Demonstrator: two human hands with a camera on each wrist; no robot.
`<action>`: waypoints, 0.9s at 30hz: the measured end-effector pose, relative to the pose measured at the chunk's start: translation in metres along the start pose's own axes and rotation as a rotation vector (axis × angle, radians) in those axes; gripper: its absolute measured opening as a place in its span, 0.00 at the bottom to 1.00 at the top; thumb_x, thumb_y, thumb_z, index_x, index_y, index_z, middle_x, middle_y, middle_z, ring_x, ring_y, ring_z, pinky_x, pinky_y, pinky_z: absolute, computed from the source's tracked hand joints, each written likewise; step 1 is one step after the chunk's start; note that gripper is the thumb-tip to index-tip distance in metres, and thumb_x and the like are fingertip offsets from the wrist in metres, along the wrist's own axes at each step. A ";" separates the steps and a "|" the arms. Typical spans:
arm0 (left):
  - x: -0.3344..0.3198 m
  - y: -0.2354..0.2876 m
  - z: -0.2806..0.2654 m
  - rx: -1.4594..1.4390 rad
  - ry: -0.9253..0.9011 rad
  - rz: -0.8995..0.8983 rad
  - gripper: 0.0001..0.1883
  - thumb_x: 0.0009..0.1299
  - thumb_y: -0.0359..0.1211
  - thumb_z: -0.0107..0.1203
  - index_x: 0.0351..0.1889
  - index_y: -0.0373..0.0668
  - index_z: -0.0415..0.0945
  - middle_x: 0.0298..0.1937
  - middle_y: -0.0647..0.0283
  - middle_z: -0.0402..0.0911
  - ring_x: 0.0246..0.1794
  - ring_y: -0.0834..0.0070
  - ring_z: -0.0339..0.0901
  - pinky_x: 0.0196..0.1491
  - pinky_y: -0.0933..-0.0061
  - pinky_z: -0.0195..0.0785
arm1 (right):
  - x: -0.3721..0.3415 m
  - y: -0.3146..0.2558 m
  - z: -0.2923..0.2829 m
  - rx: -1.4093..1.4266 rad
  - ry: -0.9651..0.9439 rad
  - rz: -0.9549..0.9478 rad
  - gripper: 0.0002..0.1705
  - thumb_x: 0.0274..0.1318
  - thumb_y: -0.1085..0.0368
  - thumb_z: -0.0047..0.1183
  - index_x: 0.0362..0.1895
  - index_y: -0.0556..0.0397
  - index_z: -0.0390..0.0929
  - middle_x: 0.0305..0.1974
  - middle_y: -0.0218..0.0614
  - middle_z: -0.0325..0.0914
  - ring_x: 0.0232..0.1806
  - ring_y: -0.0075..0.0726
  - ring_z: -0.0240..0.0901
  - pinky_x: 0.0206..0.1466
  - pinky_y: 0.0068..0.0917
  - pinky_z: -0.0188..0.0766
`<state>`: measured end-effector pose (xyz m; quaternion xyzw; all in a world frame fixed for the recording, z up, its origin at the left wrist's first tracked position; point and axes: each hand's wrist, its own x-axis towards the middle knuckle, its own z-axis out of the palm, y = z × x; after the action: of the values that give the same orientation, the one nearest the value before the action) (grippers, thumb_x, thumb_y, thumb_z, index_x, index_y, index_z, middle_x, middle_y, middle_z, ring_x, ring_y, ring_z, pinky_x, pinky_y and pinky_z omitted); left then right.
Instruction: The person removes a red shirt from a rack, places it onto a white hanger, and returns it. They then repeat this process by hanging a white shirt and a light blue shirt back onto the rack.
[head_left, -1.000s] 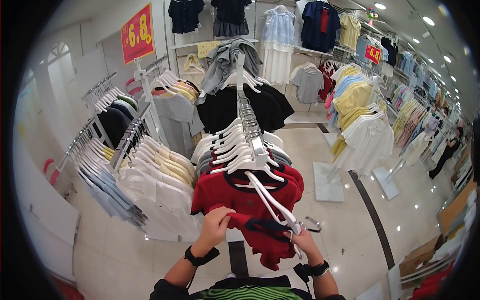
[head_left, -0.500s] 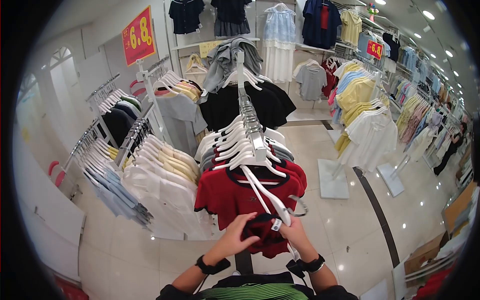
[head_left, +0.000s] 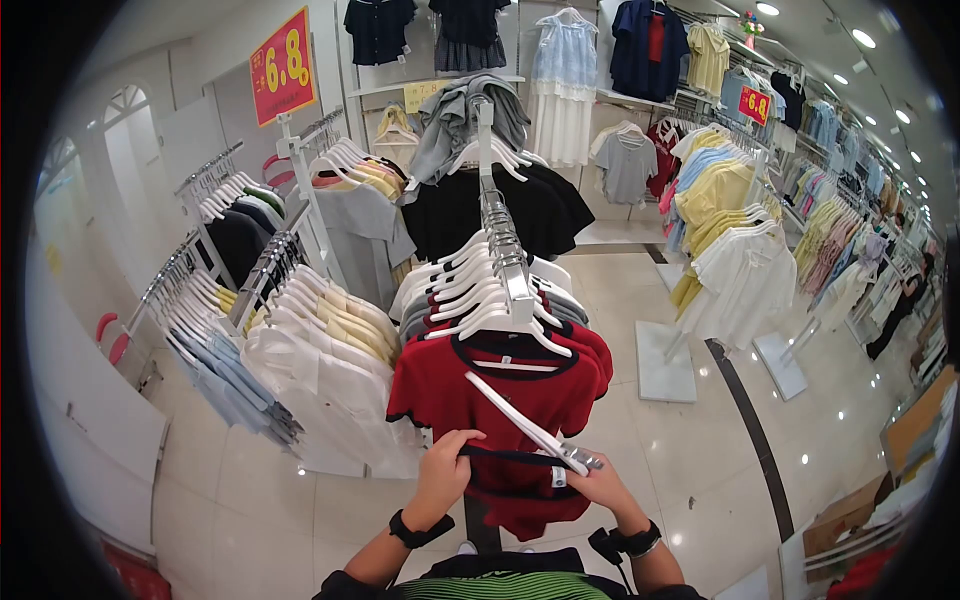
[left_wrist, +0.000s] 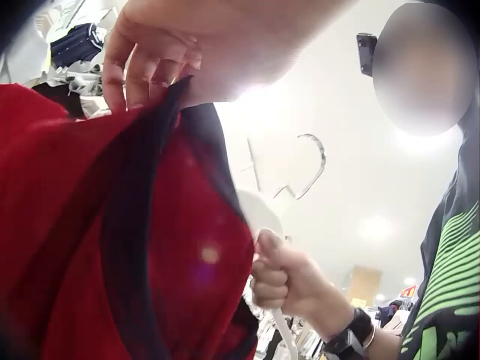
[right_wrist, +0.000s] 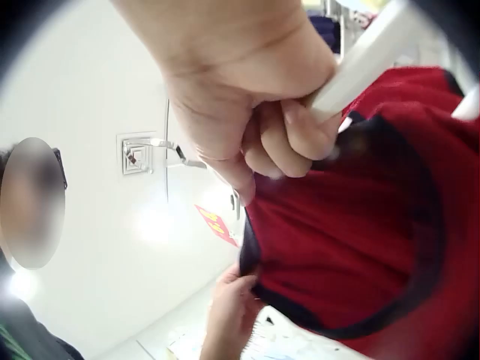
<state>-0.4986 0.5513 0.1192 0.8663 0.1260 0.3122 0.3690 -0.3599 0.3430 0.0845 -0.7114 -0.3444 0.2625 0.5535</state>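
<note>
A red knit T-shirt (head_left: 530, 510) with a dark navy neckband hangs between my two hands. My left hand (head_left: 443, 478) pinches one side of the neckband. At the other side, near a small white label (head_left: 558, 477), my right hand (head_left: 606, 486) grips a white hanger (head_left: 525, 420) together with the shirt's neck edge. The hanger slants up and away, overlapping the red shirt on the rack in the head view. In the right wrist view the neck opening (right_wrist: 337, 240) is spread wide. The left wrist view shows the hanger's metal hook (left_wrist: 321, 161) above the right fist.
Straight ahead, a rack rail (head_left: 515, 285) carries red, grey and black tops on white hangers, a red shirt (head_left: 480, 395) foremost. White and yellow tops (head_left: 320, 370) crowd the left side. Further racks with white shirts (head_left: 745, 285) stand right, above the tiled floor (head_left: 650, 490).
My left hand, fingers spread at the collar half a second ago, now pinches the neckband and draws it out to the left. The hanger in my right hand has tipped lower.
</note>
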 end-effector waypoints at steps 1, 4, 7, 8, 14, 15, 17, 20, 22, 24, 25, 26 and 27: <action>0.002 0.007 -0.003 -0.018 0.023 -0.023 0.18 0.51 0.19 0.44 0.39 0.43 0.76 0.31 0.55 0.76 0.31 0.59 0.75 0.33 0.66 0.68 | -0.004 0.004 -0.005 -0.001 -0.001 -0.003 0.20 0.49 0.66 0.59 0.49 0.54 0.75 0.36 0.32 0.78 0.33 0.22 0.70 0.41 0.21 0.68; 0.006 0.006 -0.006 0.124 0.060 -0.006 0.16 0.52 0.23 0.48 0.38 0.45 0.76 0.31 0.57 0.77 0.29 0.59 0.75 0.31 0.65 0.68 | -0.015 -0.003 -0.022 -0.116 0.124 -0.279 0.19 0.50 0.65 0.59 0.48 0.54 0.76 0.31 0.35 0.78 0.24 0.21 0.62 0.29 0.22 0.62; 0.005 -0.026 -0.004 0.263 0.130 0.037 0.15 0.51 0.25 0.50 0.38 0.47 0.77 0.31 0.59 0.78 0.30 0.59 0.76 0.31 0.64 0.68 | -0.043 -0.016 -0.065 -0.290 0.112 -0.051 0.11 0.48 0.65 0.60 0.37 0.56 0.80 0.22 0.31 0.75 0.19 0.21 0.60 0.25 0.22 0.60; 0.006 -0.030 -0.008 0.280 0.147 0.040 0.14 0.51 0.27 0.52 0.37 0.47 0.77 0.31 0.60 0.77 0.29 0.60 0.76 0.30 0.63 0.68 | -0.052 -0.003 -0.077 -0.297 0.137 -0.075 0.09 0.47 0.65 0.61 0.32 0.57 0.81 0.20 0.30 0.73 0.18 0.21 0.59 0.23 0.22 0.58; 0.013 -0.025 -0.025 0.360 0.096 -0.005 0.14 0.51 0.27 0.53 0.36 0.46 0.78 0.28 0.61 0.74 0.27 0.61 0.74 0.28 0.64 0.67 | -0.079 -0.010 -0.075 0.053 0.140 -0.062 0.04 0.44 0.72 0.59 0.25 0.60 0.79 0.20 0.26 0.74 0.22 0.17 0.64 0.25 0.19 0.57; 0.013 -0.022 -0.026 0.376 0.081 0.013 0.14 0.51 0.27 0.53 0.36 0.46 0.78 0.28 0.61 0.74 0.26 0.61 0.74 0.28 0.64 0.67 | -0.078 -0.010 -0.068 0.086 0.161 -0.078 0.04 0.44 0.72 0.59 0.25 0.60 0.79 0.21 0.25 0.73 0.23 0.17 0.64 0.25 0.19 0.57; 0.013 -0.015 -0.028 0.390 0.071 0.025 0.14 0.50 0.27 0.54 0.36 0.46 0.78 0.28 0.61 0.73 0.26 0.61 0.73 0.28 0.64 0.67 | -0.068 -0.005 -0.053 0.062 0.172 -0.064 0.04 0.46 0.71 0.59 0.26 0.60 0.79 0.21 0.24 0.72 0.24 0.16 0.63 0.26 0.18 0.57; 0.015 -0.015 -0.031 0.412 0.083 0.062 0.14 0.50 0.26 0.54 0.36 0.45 0.78 0.27 0.61 0.73 0.25 0.61 0.73 0.28 0.65 0.67 | -0.053 -0.001 -0.039 0.074 0.111 0.038 0.13 0.48 0.67 0.61 0.40 0.59 0.80 0.25 0.25 0.75 0.26 0.16 0.62 0.29 0.16 0.61; 0.015 -0.018 -0.037 0.434 0.111 0.079 0.14 0.49 0.26 0.54 0.36 0.45 0.78 0.27 0.61 0.73 0.25 0.61 0.73 0.28 0.65 0.67 | -0.049 0.000 -0.033 0.088 0.133 -0.064 0.14 0.48 0.67 0.62 0.41 0.59 0.80 0.26 0.25 0.75 0.26 0.16 0.63 0.29 0.17 0.62; 0.015 -0.021 -0.043 0.396 0.108 0.046 0.14 0.50 0.25 0.54 0.37 0.43 0.78 0.24 0.60 0.72 0.24 0.61 0.73 0.27 0.65 0.67 | -0.046 0.001 -0.035 0.146 0.144 -0.073 0.16 0.48 0.68 0.61 0.44 0.57 0.80 0.26 0.25 0.75 0.27 0.17 0.65 0.31 0.18 0.63; 0.013 -0.021 -0.043 0.399 0.115 0.046 0.14 0.50 0.25 0.54 0.37 0.43 0.78 0.24 0.60 0.72 0.24 0.61 0.73 0.27 0.65 0.67 | -0.042 0.000 -0.033 0.145 0.139 -0.078 0.16 0.48 0.68 0.61 0.44 0.57 0.80 0.26 0.25 0.75 0.27 0.17 0.65 0.31 0.18 0.63; 0.009 -0.018 -0.041 0.321 0.075 0.064 0.15 0.50 0.24 0.53 0.37 0.42 0.77 0.25 0.59 0.73 0.25 0.61 0.73 0.28 0.65 0.67 | -0.038 -0.002 -0.030 0.117 0.116 -0.119 0.16 0.48 0.68 0.61 0.44 0.57 0.80 0.26 0.25 0.75 0.27 0.17 0.65 0.31 0.17 0.63; 0.006 -0.014 -0.038 0.243 0.034 0.082 0.15 0.51 0.24 0.53 0.38 0.41 0.77 0.25 0.59 0.74 0.25 0.61 0.74 0.29 0.65 0.68 | -0.034 -0.005 -0.025 0.088 0.094 -0.158 0.16 0.48 0.68 0.61 0.44 0.56 0.80 0.26 0.24 0.75 0.27 0.16 0.64 0.31 0.17 0.63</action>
<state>-0.5176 0.5852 0.1325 0.9037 0.1334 0.3239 0.2460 -0.3631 0.3024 0.0952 -0.6684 -0.3614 0.1994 0.6187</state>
